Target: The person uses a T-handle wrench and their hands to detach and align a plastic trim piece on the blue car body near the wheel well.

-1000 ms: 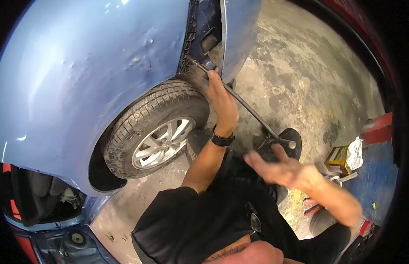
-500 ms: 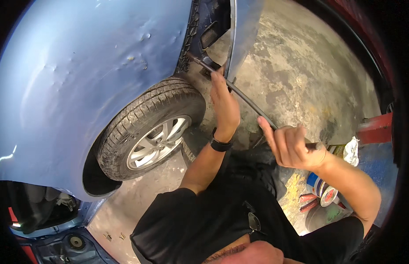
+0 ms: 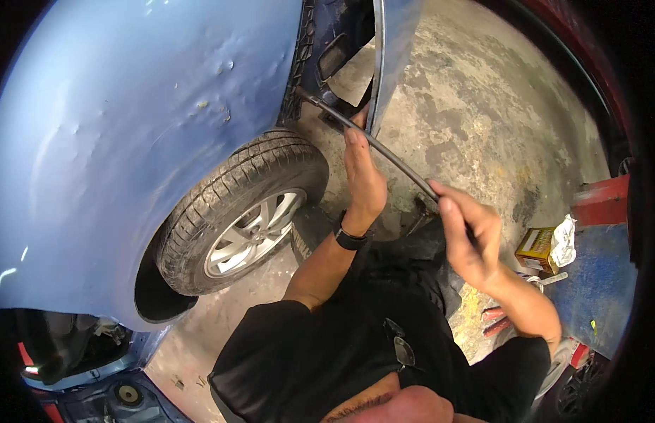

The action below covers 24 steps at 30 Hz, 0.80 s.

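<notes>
A long dark metal bar (image 3: 401, 163) slants from upper left to lower right in front of me. Its far tip reaches the edge of the blue dented car panel (image 3: 165, 134), by the dark gap above the wheel (image 3: 253, 225). My left hand (image 3: 366, 180), with a black band on the wrist, holds the bar partway along, its fingers extended around it near the edge of an open car door (image 3: 379, 70). Around the near end, my right hand (image 3: 474, 236) is closed, its thumb and forefinger along the shaft. That end is hidden by the hand.
Dents and chipped spots mark the panel. Stained concrete floor (image 3: 475, 106) lies beyond the bar. At right are a yellow-brown can (image 3: 537, 250), crumpled white wrapping (image 3: 563, 241), a red block (image 3: 601, 201) and red-handled tools (image 3: 495, 321). An opened car part (image 3: 80, 345) shows at lower left.
My right hand has turned and shifted its grip on the bar, and its elbow has drawn inward. The bar's tip has moved slightly left. My left hand stays at nearly the same place.
</notes>
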Motion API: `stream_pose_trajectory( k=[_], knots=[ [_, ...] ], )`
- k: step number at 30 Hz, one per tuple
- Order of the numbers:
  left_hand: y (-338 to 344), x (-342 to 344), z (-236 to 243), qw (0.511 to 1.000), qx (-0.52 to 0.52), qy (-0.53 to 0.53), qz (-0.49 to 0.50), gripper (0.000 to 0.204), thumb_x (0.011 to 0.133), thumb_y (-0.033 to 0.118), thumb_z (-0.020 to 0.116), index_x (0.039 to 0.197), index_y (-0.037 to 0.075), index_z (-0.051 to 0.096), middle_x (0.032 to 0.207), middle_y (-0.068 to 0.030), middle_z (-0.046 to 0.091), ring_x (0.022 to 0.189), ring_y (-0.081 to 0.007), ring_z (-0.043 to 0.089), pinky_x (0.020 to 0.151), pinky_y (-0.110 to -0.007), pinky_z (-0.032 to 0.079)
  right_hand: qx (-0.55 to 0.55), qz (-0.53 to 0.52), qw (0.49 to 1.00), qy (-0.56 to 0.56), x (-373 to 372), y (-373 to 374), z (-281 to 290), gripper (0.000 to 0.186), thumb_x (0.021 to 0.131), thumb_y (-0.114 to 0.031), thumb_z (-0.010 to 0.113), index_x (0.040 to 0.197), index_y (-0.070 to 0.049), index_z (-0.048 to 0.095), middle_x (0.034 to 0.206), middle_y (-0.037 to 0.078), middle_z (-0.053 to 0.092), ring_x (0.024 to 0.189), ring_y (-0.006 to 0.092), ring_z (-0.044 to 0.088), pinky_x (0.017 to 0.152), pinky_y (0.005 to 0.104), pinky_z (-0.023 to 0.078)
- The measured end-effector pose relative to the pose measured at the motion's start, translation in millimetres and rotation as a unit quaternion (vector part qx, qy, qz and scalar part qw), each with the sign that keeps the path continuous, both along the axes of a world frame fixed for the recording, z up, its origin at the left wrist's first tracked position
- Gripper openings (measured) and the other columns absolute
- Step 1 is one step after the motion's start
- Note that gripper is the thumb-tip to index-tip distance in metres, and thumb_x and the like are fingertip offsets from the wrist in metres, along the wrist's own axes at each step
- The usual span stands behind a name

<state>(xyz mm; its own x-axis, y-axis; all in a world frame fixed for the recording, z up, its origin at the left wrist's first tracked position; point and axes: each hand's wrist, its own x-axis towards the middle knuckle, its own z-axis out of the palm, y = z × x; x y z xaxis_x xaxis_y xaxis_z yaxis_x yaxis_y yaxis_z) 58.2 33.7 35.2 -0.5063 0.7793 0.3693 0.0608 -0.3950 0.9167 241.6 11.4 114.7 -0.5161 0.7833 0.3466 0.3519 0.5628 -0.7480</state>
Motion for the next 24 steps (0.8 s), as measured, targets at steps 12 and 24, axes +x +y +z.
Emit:
stream_pose_trajectory(
  k=[12,24],
  knots=[
    [23.5,-65.8,-20.8,0.942,0.151,-0.102,0.281,0.025,0.103,0.022,0.06,0.116,0.003,0.05,0.108,-0.004,0.06,0.098,-0.0093,0.056,0.082,-0.029,0.05,-0.371,0.001,0.906,0.205,-12.3,-17.8,11.3,0.032,0.105,-0.019,0.05,0.127,0.0,0.062,0.067,-0.002,0.053,0.049,0.007,0.054,0.049,0.0233,0.049],
    [13.1,-104.1,-10.1,0.959,0.113,0.039,0.258,0.023,0.094,0.011,0.073,0.102,-0.005,0.06,0.096,-0.0081,0.065,0.082,-0.0103,0.059,0.071,-0.024,0.049,-0.312,0.014,0.928,0.204,-14.7,-23.2,18.3,0.03,0.104,-0.018,0.052,0.126,0.0,0.062,0.064,-0.001,0.053,0.048,0.0067,0.054,0.052,0.0257,0.053]
  ],
)
